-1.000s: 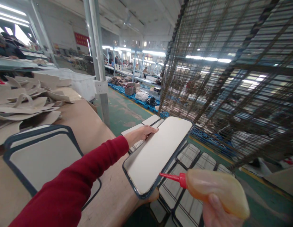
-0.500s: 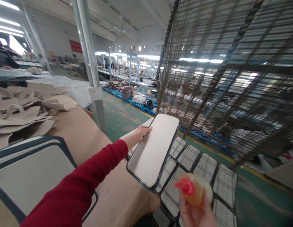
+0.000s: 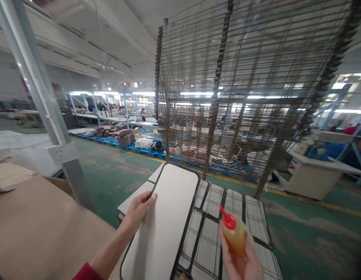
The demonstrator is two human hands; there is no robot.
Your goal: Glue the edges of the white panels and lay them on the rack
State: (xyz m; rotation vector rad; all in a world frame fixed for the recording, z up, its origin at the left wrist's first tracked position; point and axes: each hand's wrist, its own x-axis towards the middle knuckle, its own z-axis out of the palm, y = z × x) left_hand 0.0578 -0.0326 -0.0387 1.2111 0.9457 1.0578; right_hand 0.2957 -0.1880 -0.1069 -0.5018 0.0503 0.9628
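A cream panel with rounded corners and a dark edge (image 3: 169, 210) is gripped at its left edge by my left hand (image 3: 141, 210), thumb on its face. The panel is tilted, its lower end cut off by the frame. My right hand (image 3: 240, 260) is wrapped round a bottle of yellowish liquid (image 3: 235, 237) with a red nozzle pointing up and left. Behind and below both hands, several similar panels (image 3: 212, 202) lie in rows on a wire rack. The bottle is to the right of the held panel, apart from it.
A tall stack of wire mesh racks (image 3: 215, 89) rises behind the panels. The brown-covered table (image 3: 46, 229) is at the left, beside a metal post (image 3: 49, 105). Blue pallets with goods (image 3: 125, 144) stand beyond the green floor.
The view has swung to the right. The held panel now appears lower and closer, still in my left hand. The bottle shows more upright in my right hand.
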